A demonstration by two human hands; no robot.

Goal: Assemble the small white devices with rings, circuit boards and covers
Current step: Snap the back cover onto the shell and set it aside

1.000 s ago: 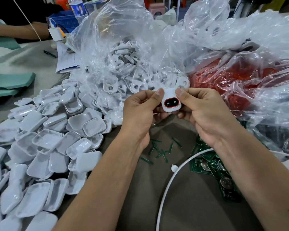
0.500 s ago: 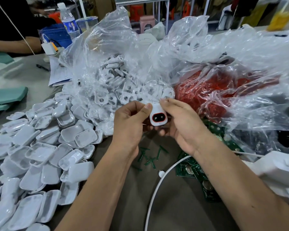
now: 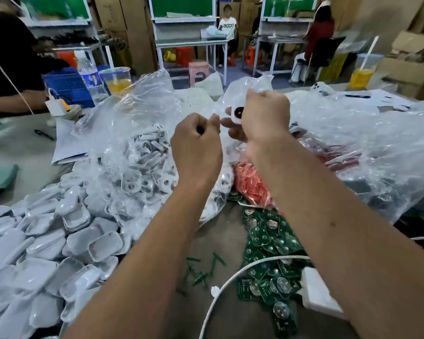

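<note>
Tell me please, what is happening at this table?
A person is assembling small white devices by hand. The right hand holds one device, with a red ring around its dark window, raised above the table. The left hand is curled beside it; what it pinches, if anything, is too blurred to tell. Below lie white covers, green boards and a bag of red rings.

Small white device [image 3: 236,114] with red-ringed dark oval window, upper centre; white covers [image 3: 47,250] heaped lower left; green circuit boards [image 3: 267,241] piled lower centre-right; red rings [image 3: 251,183] bagged mid-frame.
</note>
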